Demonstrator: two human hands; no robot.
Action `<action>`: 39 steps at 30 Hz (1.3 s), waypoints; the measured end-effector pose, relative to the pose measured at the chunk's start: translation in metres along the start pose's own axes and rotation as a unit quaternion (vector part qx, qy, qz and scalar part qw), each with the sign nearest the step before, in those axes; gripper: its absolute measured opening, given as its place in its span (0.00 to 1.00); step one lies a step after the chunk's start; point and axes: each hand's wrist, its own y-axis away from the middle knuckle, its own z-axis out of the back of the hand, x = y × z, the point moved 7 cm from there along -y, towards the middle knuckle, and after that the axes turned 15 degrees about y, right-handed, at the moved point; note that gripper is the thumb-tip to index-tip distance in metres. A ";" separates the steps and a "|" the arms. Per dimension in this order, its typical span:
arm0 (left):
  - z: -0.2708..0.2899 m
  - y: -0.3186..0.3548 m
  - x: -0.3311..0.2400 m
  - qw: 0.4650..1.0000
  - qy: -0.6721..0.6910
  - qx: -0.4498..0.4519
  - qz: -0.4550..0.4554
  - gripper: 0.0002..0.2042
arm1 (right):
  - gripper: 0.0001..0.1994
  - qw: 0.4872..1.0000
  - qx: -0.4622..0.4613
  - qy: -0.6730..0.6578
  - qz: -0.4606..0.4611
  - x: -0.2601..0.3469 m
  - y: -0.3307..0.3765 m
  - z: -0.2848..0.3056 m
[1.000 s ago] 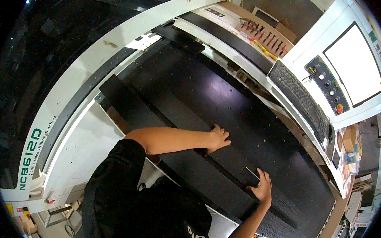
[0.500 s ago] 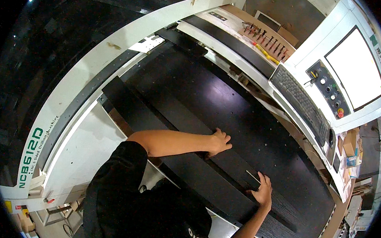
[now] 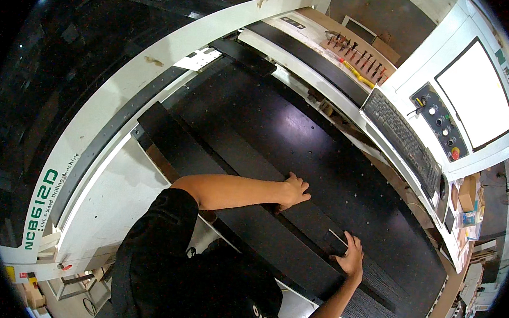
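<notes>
Far left, curved-looking white metal machine frame (image 3: 119, 86), then a wide flat black board (image 3: 250, 231) on the person's side. Dark gap past it, then a narrow flat black board (image 3: 309, 218): that's the piece under both hands, running diagonally, looks flat on the broad black work surface (image 3: 336, 164). Left hand (image 3: 293, 192) sits mid-board, half open, fingers bent over the far edge, thumb near the gap. Can't tell if it's gripping or just pressing. Short thin pale line (image 3: 338, 237) along the far edge; slot or bare edge, can't say. Right hand (image 3: 352, 255) just beyond it, also half open, thumb well off the fingers, touching the board; grip unclear too. Progress, my read: board is down, roughly parallel to its wide neighbour; letting go not done. Whether it's seated I can't judge from here. Room: tight on the near side, wide board and the person's body right there. Far side is the roomy one, open black surface up to the shelf with the black keyboard (image 3: 404, 139). White control console (image 3: 408, 69) stands beyond that, well apart from both hands.
</notes>
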 end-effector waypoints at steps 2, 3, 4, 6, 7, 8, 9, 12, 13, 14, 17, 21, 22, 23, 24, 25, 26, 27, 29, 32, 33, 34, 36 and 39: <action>-0.001 -0.001 0.001 1.000 0.000 0.002 0.003 0.62 | 0.57 1.000 -0.003 0.000 0.004 0.000 -0.001 0.000; -0.001 -0.001 0.000 1.000 -0.003 0.001 0.001 0.62 | 0.57 1.000 -0.003 -0.001 0.006 0.000 -0.001 -0.001; 0.000 -0.001 0.000 1.000 -0.006 0.001 -0.001 0.62 | 0.57 1.000 -0.004 -0.003 0.008 -0.001 0.000 -0.001; -0.001 -0.001 0.000 1.000 -0.013 0.005 0.001 0.63 | 0.57 1.000 -0.006 -0.001 0.008 -0.001 0.000 -0.001; -0.002 -0.002 0.001 1.000 -0.016 0.009 0.005 0.63 | 0.57 1.000 -0.007 -0.001 0.010 -0.001 0.000 -0.001; -0.003 -0.002 0.002 1.000 -0.020 0.013 0.009 0.63 | 0.57 1.000 -0.008 -0.002 0.012 0.000 -0.001 -0.001; -0.003 -0.002 0.001 1.000 -0.019 0.014 0.009 0.63 | 0.57 1.000 -0.009 -0.003 0.012 -0.001 -0.001 -0.001; -0.002 -0.003 0.001 1.000 -0.017 0.014 0.007 0.63 | 0.57 1.000 -0.004 0.003 0.004 -0.002 -0.001 -0.002; -0.003 -0.004 0.002 1.000 -0.017 0.013 0.007 0.63 | 0.57 1.000 0.000 0.006 0.001 -0.002 -0.001 -0.002; -0.005 -0.005 0.002 1.000 -0.016 0.011 0.007 0.63 | 0.57 1.000 0.000 0.003 0.001 -0.001 -0.001 -0.001; -0.005 -0.007 0.003 1.000 0.003 -0.016 -0.007 0.62 | 0.58 1.000 0.000 -0.006 0.001 -0.001 -0.001 0.000; -0.002 -0.004 0.001 1.000 0.002 -0.008 -0.006 0.63 | 0.57 1.000 -0.004 -0.007 0.002 -0.001 -0.001 -0.001; -0.002 -0.003 0.001 1.000 0.002 -0.007 -0.008 0.62 | 0.57 1.000 -0.005 -0.005 0.002 -0.001 -0.001 -0.001; 0.000 -0.001 0.000 1.000 0.002 -0.007 -0.010 0.62 | 0.57 1.000 -0.007 -0.006 0.003 -0.002 0.000 -0.002; -0.001 -0.001 0.000 1.000 0.001 -0.006 -0.009 0.62 | 0.57 1.000 -0.009 -0.007 0.005 -0.002 0.000 -0.001; -0.001 -0.001 0.000 1.000 0.000 -0.005 -0.009 0.63 | 0.57 1.000 -0.011 -0.008 0.007 -0.002 0.000 -0.001; -0.001 -0.002 0.000 1.000 -0.002 -0.005 -0.008 0.63 | 0.57 1.000 -0.011 -0.009 0.008 -0.002 0.000 -0.002; -0.002 -0.003 0.001 1.000 0.001 -0.004 -0.006 0.63 | 0.57 1.000 -0.012 -0.010 0.010 -0.002 0.000 -0.001; -0.004 -0.005 0.003 1.000 0.006 -0.001 -0.003 0.63 | 0.57 1.000 -0.011 -0.012 0.010 -0.001 0.000 0.000; -0.005 -0.005 0.002 1.000 -0.004 -0.004 -0.002 0.63 | 0.57 1.000 -0.011 -0.010 0.009 -0.001 0.000 0.000; -0.004 -0.005 0.002 1.000 -0.004 -0.005 -0.002 0.63 | 0.57 1.000 -0.013 -0.007 0.009 -0.001 0.001 0.000; -0.004 -0.005 0.002 1.000 -0.004 -0.005 -0.002 0.63 | 0.57 1.000 -0.015 -0.005 0.008 0.000 0.001 0.001; -0.004 -0.006 0.002 1.000 -0.006 -0.008 -0.004 0.63 | 0.57 1.000 -0.017 0.000 0.011 0.000 0.001 0.000; -0.005 -0.005 0.001 1.000 -0.010 -0.015 -0.007 0.63 | 0.57 1.000 -0.010 -0.001 0.007 -0.001 0.001 -0.001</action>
